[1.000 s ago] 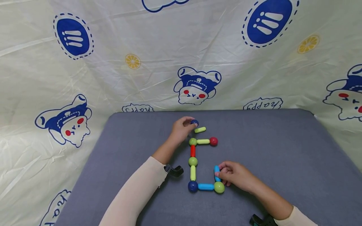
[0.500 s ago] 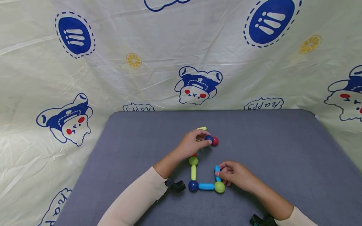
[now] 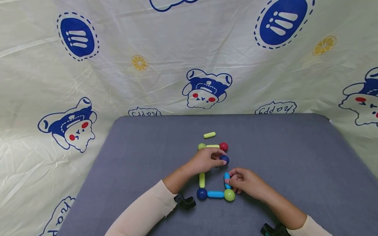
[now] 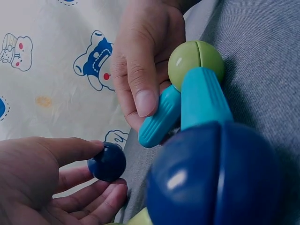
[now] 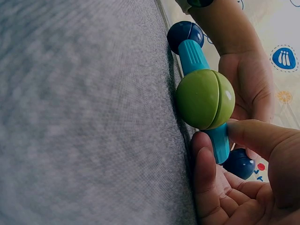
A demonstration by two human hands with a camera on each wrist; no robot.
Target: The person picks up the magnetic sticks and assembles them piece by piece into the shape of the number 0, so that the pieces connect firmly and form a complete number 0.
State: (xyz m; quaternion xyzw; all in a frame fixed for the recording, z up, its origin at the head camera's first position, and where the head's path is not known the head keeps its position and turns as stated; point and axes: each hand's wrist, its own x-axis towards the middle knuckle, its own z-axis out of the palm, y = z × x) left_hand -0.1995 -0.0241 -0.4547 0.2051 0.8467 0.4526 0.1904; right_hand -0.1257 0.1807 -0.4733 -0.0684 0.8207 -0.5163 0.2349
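Observation:
My left hand (image 3: 208,160) pinches a dark blue ball (image 3: 224,160) between thumb and fingers, just beyond the far end of a blue rod (image 3: 227,180). That rod is pinched by my right hand (image 3: 246,183); its near end meets a green ball (image 3: 229,195). From the green ball another blue rod (image 3: 215,194) runs left to a second dark blue ball (image 3: 202,194). A yellow-green rod (image 3: 202,180) leads away from that corner, and my left hand hides the pieces beyond it. In the left wrist view the held ball (image 4: 107,162) sits apart from the rod's tip (image 4: 151,135).
Farther back, a green ball (image 3: 201,146), a yellow-green rod (image 3: 212,146) and a red ball (image 3: 223,147) form a row. Behind them a loose yellow-green rod (image 3: 209,135) lies on the grey table (image 3: 295,164). A printed curtain (image 3: 165,85) hangs behind the table.
My left hand has carried the dark blue ball from the far end of the table toward me and rightward, past the red ball, close to the upright blue rod. My right hand stays put.

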